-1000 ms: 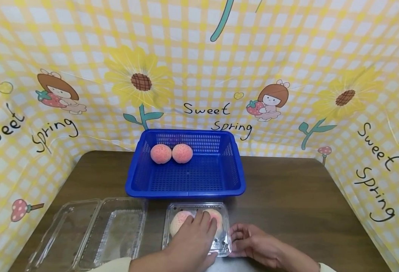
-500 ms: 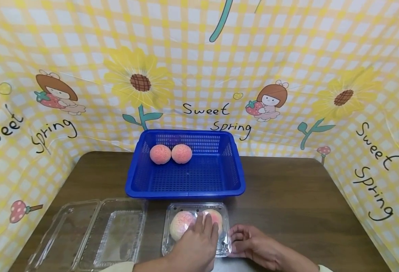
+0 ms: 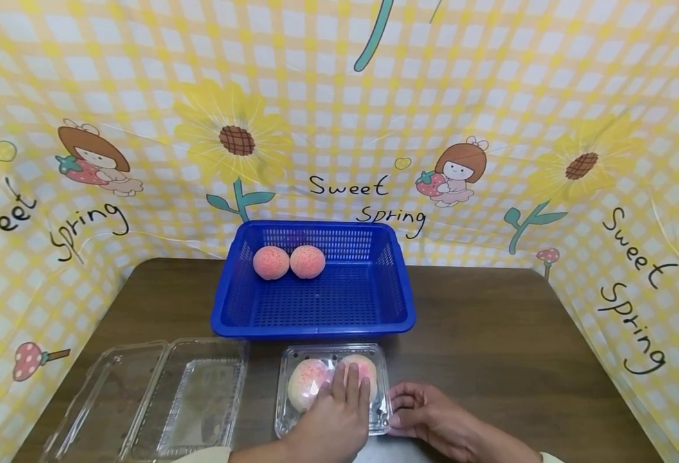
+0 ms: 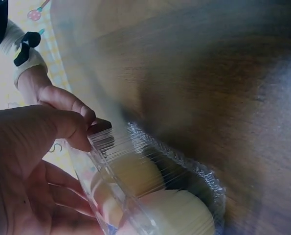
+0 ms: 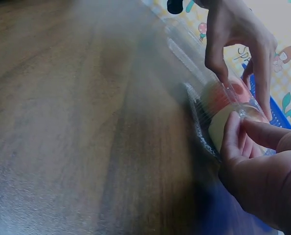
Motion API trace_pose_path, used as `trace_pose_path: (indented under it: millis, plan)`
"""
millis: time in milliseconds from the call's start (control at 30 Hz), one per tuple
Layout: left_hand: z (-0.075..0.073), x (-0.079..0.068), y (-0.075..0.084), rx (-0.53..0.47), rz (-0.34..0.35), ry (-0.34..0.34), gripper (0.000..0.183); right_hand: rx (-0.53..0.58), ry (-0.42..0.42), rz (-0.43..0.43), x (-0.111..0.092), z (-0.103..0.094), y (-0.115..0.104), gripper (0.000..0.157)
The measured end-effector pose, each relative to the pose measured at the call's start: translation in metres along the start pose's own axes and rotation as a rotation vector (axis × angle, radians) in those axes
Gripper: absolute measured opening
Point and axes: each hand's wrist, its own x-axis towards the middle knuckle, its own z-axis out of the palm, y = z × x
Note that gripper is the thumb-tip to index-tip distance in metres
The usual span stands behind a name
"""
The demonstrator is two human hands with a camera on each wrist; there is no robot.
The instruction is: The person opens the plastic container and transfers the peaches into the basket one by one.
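A closed clear plastic clamshell box (image 3: pixel 282 411) holds two pink-and-cream peaches at the table's front in the head view. The left peach (image 3: pixel 305 390) shows through the lid; fingers partly cover the right peach (image 3: pixel 370 379). My left hand (image 3: pixel 335 415) lies over the lid with straight fingers pressing it. In the left wrist view, the left thumb (image 4: pixel 73 128) is against the box's front edge. Beside the box, my right hand (image 3: pixel 432 411) pinches its front right corner between thumb and fingertips, as the right wrist view also shows with the right thumb (image 5: pixel 232 134).
A blue basket (image 3: pixel 314 331) behind the box contains two pink peaches (image 3: pixel 271 262) side by side at its back left. An unfolded clear clamshell (image 3: pixel 200 399) lies left of the box. Patterned cloth (image 3: pixel 339 128) surrounds the wooden table (image 3: pixel 478 334).
My left hand's fingers have straightened and flattened onto the lid, over the right peach. My right hand stays at the box's corner. Basket and unfolded clamshell have not moved.
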Motion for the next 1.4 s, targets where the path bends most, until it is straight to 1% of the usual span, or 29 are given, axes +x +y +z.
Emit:
trace_pose_path:
  millis: [100,133,200,300,400,533,667,833,967,1133,1200,1333,1400]
  plan:
    - [0.003,0.000,0.000,0.051,0.039,0.041,0.065,0.002,0.013,-0.011,-0.001,0.001,0.001,0.034]
    - [0.004,-0.001,0.001,0.070,0.053,0.045,0.066,0.002,0.013,-0.015,-0.001,0.001,0.001,0.033]
    - [0.004,-0.001,0.001,0.111,0.090,0.034,0.067,0.006,0.013,-0.021,-0.002,0.002,0.002,0.033]
    - [0.003,-0.001,0.002,0.148,0.119,0.001,0.068,0.009,0.015,-0.030,-0.004,0.004,0.002,0.033]
    - [0.003,-0.001,0.004,0.165,0.111,-0.014,0.068,-0.004,0.022,-0.039,-0.004,0.005,0.001,0.033]
    - [0.006,-0.002,0.010,0.161,0.059,0.001,0.068,-0.022,0.022,-0.048,-0.004,0.008,0.001,0.033]
    - [0.007,-0.004,0.013,0.164,0.025,0.007,0.070,-0.036,0.017,-0.061,-0.003,0.008,0.002,0.033]
    - [0.007,-0.005,0.014,0.162,0.016,0.001,0.070,-0.047,0.010,-0.069,-0.003,0.009,0.002,0.034]
    - [0.008,-0.007,0.014,0.155,0.012,0.012,0.069,-0.050,0.007,-0.075,-0.002,0.009,0.003,0.033]
    - [0.009,-0.005,0.014,0.141,-0.016,0.034,0.068,-0.067,0.037,-0.070,-0.001,0.011,0.004,0.034]
    - [0.008,-0.004,0.014,0.136,-0.017,0.024,0.069,-0.069,0.055,-0.066,-0.001,0.012,0.004,0.034]
    - [0.003,-0.003,0.010,0.134,0.007,-0.023,0.070,-0.059,0.069,-0.068,-0.001,0.012,0.003,0.034]
    - [0.000,-0.002,0.007,0.121,0.010,-0.048,0.065,-0.048,0.071,-0.059,-0.001,0.012,0.003,0.033]
